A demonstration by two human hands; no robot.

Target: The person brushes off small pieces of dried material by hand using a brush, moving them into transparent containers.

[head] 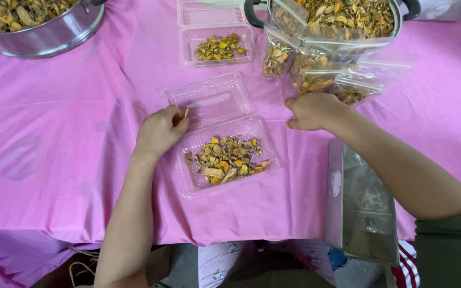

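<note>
Metal box (pixel 361 213) empty; open clear container (pixel 225 160) holds yellow dried slices (pixel 225 159).

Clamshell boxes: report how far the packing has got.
Done: the far box and several bags hold dried slices. In hand: the near box, lid open, is partly filled; the left hand pinches a slice at its edge, the right hand touches the bags. Left: both pots remain full.

Bright pink tablecloth (pixel 54 138) all over, and on it a clear plastic box (pixel 225 154) showing yellow, orange and brown dried pieces (pixel 225 160). Behind that box, see-through bags (pixel 326 74) carry the same yellow-brown mix. To its right, a dull grey metal tray (pixel 361 208), and a dark green sleeve (pixel 452 250).
</note>
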